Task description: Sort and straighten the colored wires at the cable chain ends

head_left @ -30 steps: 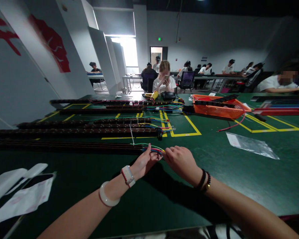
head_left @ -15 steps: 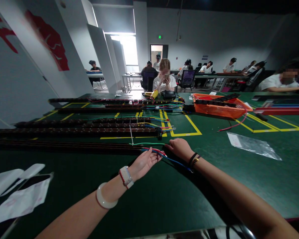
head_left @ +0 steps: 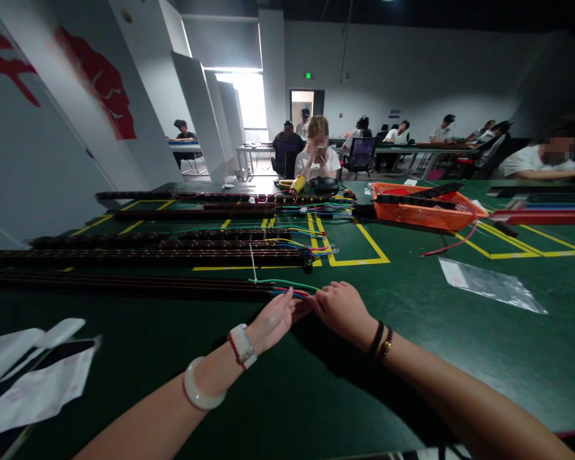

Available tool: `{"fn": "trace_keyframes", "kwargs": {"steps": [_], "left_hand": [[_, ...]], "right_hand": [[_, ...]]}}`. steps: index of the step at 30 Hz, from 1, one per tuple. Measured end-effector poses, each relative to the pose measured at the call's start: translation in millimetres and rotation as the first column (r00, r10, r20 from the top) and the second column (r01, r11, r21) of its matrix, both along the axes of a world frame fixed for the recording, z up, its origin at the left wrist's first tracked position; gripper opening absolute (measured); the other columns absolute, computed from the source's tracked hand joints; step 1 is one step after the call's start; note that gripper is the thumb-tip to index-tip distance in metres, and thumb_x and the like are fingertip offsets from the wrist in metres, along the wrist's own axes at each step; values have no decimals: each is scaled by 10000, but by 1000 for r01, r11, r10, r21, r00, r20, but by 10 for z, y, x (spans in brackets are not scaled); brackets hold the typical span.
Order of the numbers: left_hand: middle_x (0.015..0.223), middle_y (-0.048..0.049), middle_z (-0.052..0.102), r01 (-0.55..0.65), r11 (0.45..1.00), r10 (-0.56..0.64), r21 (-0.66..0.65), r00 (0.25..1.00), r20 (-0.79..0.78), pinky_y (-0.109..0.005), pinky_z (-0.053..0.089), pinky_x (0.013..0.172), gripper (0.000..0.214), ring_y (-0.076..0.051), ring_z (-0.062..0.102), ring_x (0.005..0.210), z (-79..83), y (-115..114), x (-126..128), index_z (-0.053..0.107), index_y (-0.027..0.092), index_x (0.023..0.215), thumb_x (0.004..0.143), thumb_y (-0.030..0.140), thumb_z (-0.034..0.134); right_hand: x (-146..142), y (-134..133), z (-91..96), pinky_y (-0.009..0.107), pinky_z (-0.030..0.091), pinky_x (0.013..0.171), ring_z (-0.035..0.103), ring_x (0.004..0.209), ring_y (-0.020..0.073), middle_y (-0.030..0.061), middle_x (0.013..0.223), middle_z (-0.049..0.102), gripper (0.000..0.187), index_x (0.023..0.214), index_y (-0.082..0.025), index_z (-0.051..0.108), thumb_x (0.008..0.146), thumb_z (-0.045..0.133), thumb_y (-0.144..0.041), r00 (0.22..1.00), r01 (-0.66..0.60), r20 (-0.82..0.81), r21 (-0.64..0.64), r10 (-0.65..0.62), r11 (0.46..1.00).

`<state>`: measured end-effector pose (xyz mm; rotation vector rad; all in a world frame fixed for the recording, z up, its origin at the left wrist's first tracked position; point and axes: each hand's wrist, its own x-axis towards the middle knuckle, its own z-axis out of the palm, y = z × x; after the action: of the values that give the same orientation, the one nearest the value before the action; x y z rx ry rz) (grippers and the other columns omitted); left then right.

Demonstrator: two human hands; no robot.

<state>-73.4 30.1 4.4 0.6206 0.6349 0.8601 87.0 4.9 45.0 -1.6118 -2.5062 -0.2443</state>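
Several coloured wires (head_left: 283, 292), red and blue among them, come out of the end of a long dark cable chain (head_left: 172, 285) on the table. My left hand (head_left: 274, 319) is closed on these wires, thumb above and fingers underneath. My right hand (head_left: 342, 312) touches the left fingertips and is closed around the wire ends, which it hides. A green wire (head_left: 287, 282) arches above the others and runs into the right hand. A white cable tie (head_left: 253, 263) stands up from the chain near where the wires emerge.
More cable chains (head_left: 172, 255) lie in rows behind, with bare wire lugs at their right ends. An orange basket (head_left: 421, 214) stands back right, a clear plastic bag (head_left: 493, 285) before it. White packaging (head_left: 43, 383) lies at left. A person (head_left: 317, 156) sits across the table (head_left: 249, 409).
My right hand has come down and toward me, bringing the green wire to the red and blue ones. The blue wire end that stuck out is now hidden in it. My left fingers have closed.
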Motion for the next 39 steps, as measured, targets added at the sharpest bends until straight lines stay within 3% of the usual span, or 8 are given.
{"fn": "trace_keyframes", "kwargs": {"steps": [3,7,15,24,27,30,34,39], "left_hand": [[854,-130,696,12,1000,-12,1,1000,-22,-355,478,890,272,-192,660,864,19,-23,-20,627,97,830,927,237,415],[857,-137,694,0,1000,0,20,999,-38,-365,486,858,269,-207,665,846,10,-37,-60,621,82,877,922,260,425],[820,-142,695,41,999,-42,-6,999,-34,-353,477,852,318,-208,668,820,8,-11,-61,637,58,882,927,239,379],[878,-139,704,44,998,-45,-46,999,-16,-367,451,921,304,-210,658,894,29,-26,-81,648,79,813,920,232,408],[875,-133,706,51,998,-51,-24,998,-22,-336,461,901,324,-191,657,871,29,-28,-74,658,71,823,926,232,397],[844,-125,709,32,999,-32,-8,999,-42,-315,475,863,323,-172,662,792,1,-15,-64,658,67,821,925,242,407],[825,-116,714,34,999,-35,-29,999,-26,-338,455,918,321,-171,665,791,-19,3,-73,654,74,855,927,264,405],[884,-163,708,288,958,-285,6,953,-101,-357,460,903,389,-207,674,860,54,-23,-122,646,81,885,921,377,396]], "right_hand": [[31,94,-11,289,369,662,620,753,198,90,764,690,403,767,-165,676,944,364,-346,998,57,24,20,-57,998],[63,226,-51,262,400,601,648,725,198,104,782,696,459,773,-157,696,945,347,-402,989,139,59,-88,-134,986],[-22,260,-179,255,429,573,667,689,209,134,784,699,472,757,-142,707,944,343,-378,985,145,121,-172,-125,974],[104,-31,197,241,370,514,657,653,205,100,706,676,593,748,-173,656,924,252,-571,983,181,34,-67,-179,981],[61,-175,228,240,384,531,657,650,203,86,708,681,484,825,-180,643,883,382,-585,993,115,37,-142,-111,983],[10,-247,166,244,415,564,671,701,208,67,802,705,274,1010,-196,605,864,527,-415,999,18,47,-191,-9,981],[22,-211,118,252,450,631,671,788,198,70,906,702,334,1209,-216,516,876,512,-246,998,-45,36,-189,53,981],[110,-86,122,249,442,689,649,795,173,66,889,694,297,1135,-228,592,873,487,-136,976,-173,104,-175,193,969]]}}
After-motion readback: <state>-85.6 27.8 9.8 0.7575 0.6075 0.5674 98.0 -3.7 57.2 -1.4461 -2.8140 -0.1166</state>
